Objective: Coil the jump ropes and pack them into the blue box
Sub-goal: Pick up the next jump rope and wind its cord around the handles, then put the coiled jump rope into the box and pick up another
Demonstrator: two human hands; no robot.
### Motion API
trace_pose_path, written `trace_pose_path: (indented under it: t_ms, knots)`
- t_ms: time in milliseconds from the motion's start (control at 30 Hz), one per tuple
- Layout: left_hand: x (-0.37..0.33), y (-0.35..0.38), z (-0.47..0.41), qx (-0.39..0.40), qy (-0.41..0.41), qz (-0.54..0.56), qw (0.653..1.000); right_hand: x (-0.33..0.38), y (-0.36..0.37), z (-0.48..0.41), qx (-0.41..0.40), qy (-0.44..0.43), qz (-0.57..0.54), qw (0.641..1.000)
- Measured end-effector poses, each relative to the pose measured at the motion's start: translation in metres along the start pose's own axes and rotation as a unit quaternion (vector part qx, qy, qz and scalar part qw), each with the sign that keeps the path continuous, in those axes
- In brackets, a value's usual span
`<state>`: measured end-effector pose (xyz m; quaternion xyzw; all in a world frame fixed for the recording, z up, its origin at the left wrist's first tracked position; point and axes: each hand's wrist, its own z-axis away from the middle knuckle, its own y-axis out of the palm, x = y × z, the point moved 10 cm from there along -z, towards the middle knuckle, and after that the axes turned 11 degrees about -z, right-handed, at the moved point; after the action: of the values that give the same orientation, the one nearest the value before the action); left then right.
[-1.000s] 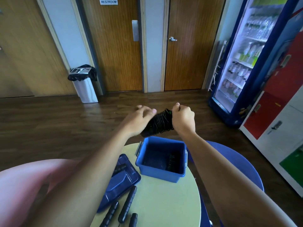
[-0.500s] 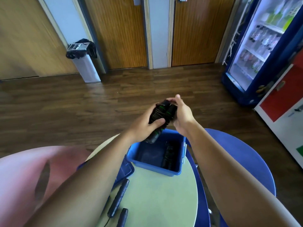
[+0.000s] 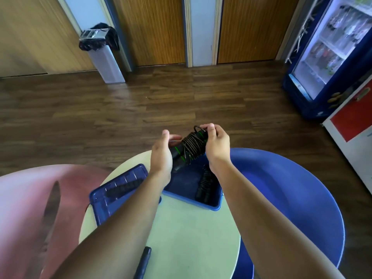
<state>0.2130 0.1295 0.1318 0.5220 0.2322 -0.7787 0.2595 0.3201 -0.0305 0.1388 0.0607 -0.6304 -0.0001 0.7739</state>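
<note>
- Currently both hands hold one coiled jump rope point(image 3: 189, 149): two black cylindrical handles with thin green rings, laid side by side and bound by many turns of thin dark cord; it sits tilted, upper end to the right, above the far edge of the blue box.
- Left hand point(image 3: 162, 156): palm against the lower handle end, fingers spread and partly open, thumb raised, so only a loose grasp.
- Right hand point(image 3: 216, 142): fingers curled shut around the upper end, pinching a small loop of cord that sticks out at the top.
- Blue rectangular plastic box point(image 3: 209, 206): smooth, glossy walls, open top, standing on the round pale-green matte worktop point(image 3: 187, 238); a second coiled black rope bundle point(image 3: 205, 183) lies inside along its right wall.
- Translucent blue ribbed plastic lid point(image 3: 112, 196) lies flat just left of the box, with a black handle showing through it.
- One loose black matte handle point(image 3: 144, 262) rests at the near edge of the worktop.
- Against half a second ago: view pitched further down; the left hand has slid from a wrap around the bundle's middle to its lower end and opened; the cord turns are now exposed; only one loose handle is in view, formerly two.
- Rounded blue seat point(image 3: 291, 198) to the right, dark wood-plank floor point(image 3: 100, 117) beyond.
</note>
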Motion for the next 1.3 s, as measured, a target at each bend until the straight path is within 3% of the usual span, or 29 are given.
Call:
trace_pose_path:
  t_ms: [133, 367, 433, 500, 567, 633, 733, 867, 967, 1133, 1200, 1300]
  knots:
    - [0.008, -0.013, 0.01, -0.116, -0.047, 0.055, 0.991, 0.004, 0.003, 0.002, 0.008, -0.012, 0.038, 0.999]
    - [0.015, -0.013, 0.017, -0.128, -0.089, 0.026, 0.987, 0.0, -0.003, -0.001, 0.032, -0.039, 0.098, 0.994]
    - [0.006, -0.011, 0.013, -0.092, -0.063, -0.051, 0.992, -0.002, -0.007, -0.002, 0.032, -0.036, 0.105, 0.993]
    - [-0.016, 0.001, 0.001, 0.014, 0.025, -0.186, 0.982, -0.003, -0.015, -0.005, 0.026, -0.031, 0.097, 0.994]
    - [-0.032, 0.029, -0.001, 0.174, 0.111, -0.347, 0.915, 0.0, -0.015, -0.008, 0.041, -0.039, 0.094, 0.994]
    - [-0.03, 0.046, 0.001, 0.254, 0.131, -0.418, 0.862, 0.005, -0.001, -0.008, 0.095, -0.054, 0.119, 0.987]
    - [-0.025, 0.054, -0.002, 0.247, 0.131, -0.368, 0.887, 0.005, 0.012, -0.011, 0.13, -0.044, 0.108, 0.985]
    - [0.005, 0.047, -0.018, 0.189, 0.095, -0.313, 0.926, -0.012, 0.008, -0.019, 0.132, 0.03, -0.015, 0.991]
    - [0.027, 0.047, -0.033, 0.181, 0.076, -0.344, 0.918, -0.021, -0.011, -0.024, 0.123, 0.004, 0.097, 0.988]
    - [0.068, 0.038, -0.059, 0.158, 0.001, -0.363, 0.918, -0.048, -0.039, -0.013, 0.124, -0.059, 0.295, 0.946]
    - [0.083, 0.039, -0.064, 0.164, -0.013, -0.392, 0.905, -0.07, -0.044, -0.008, 0.124, -0.077, 0.34, 0.929]
    - [0.106, 0.041, -0.073, 0.171, -0.014, -0.42, 0.891, -0.104, -0.056, -0.003, 0.126, -0.038, 0.371, 0.919]
